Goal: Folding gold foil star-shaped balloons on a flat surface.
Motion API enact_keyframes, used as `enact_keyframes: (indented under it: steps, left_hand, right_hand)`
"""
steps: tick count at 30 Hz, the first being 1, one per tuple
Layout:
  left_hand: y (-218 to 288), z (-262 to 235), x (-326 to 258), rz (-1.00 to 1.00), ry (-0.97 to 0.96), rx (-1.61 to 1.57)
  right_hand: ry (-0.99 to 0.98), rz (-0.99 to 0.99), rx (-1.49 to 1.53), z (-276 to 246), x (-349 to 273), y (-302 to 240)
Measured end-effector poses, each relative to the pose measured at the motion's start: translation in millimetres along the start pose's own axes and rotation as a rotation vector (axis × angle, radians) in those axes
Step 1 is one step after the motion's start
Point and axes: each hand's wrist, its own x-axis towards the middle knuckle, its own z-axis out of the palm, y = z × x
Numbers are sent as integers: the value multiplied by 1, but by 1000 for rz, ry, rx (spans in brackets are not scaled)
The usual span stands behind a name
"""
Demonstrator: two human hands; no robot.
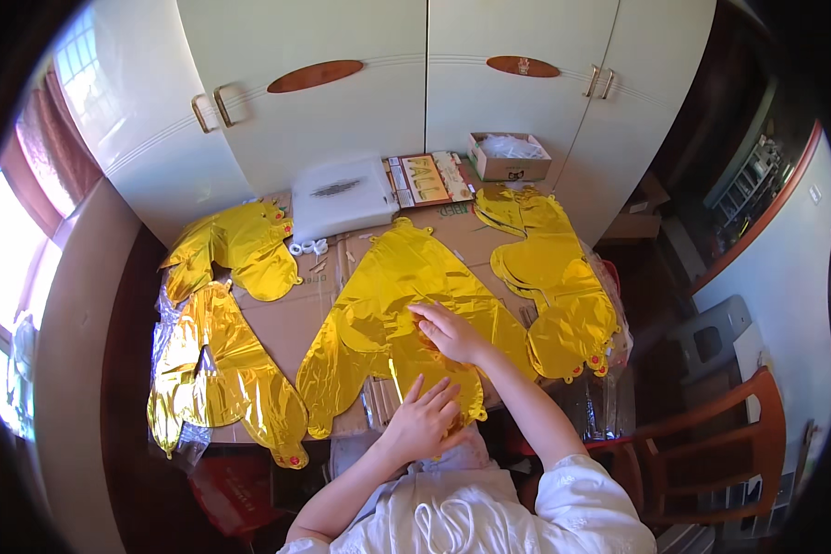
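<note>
A large gold foil balloon [406, 268], flat and uninflated, is spread over the cardboard in front of me, narrow at the far end and widening toward me. My right hand [446, 332] rests on its middle, fingers stretched out and partly bent over the shiny foil. Nearer my body, my left hand [422, 420] lies with its fingers apart at the balloon's near edge, over a rounded foil part [466, 392] with small tabs. Neither hand visibly grips anything. What lies under the palms is hidden.
More flat gold foil balloons lie at the far left [235, 245], near left [222, 369] and in a stack at right [549, 277]. At the back are a white plastic-wrapped pack [342, 198], a printed box [429, 180] and an open carton [512, 168]. A wooden chair [766, 443] stands right.
</note>
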Motion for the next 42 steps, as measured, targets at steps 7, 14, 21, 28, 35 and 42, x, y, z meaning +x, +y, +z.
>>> enact_keyframes:
  steps: [7, 14, 21, 28, 35, 42]
  left_hand:
    - [-13, -10, -8, -29, 75, 266]
    - [-18, -6, -25, -261, 110, 271]
    - [-26, -11, -27, -151, -6, 288]
    - [-30, -17, -29, -118, -92, 354]
    - [-33, -20, -29, -140, -137, 340]
    - [-36, -19, -29, -136, -149, 350]
  right_hand:
    - [41, -14, -51, 2, -1, -2]
    - [72, -37, -85, 6, -1, -1]
    - [85, -54, -159, 8, -2, 2]
    - [75, -55, -196, 8, -3, 2]
    - [62, -37, -186, 7, -3, -5]
    - [73, -118, -254, 9, -1, -2]
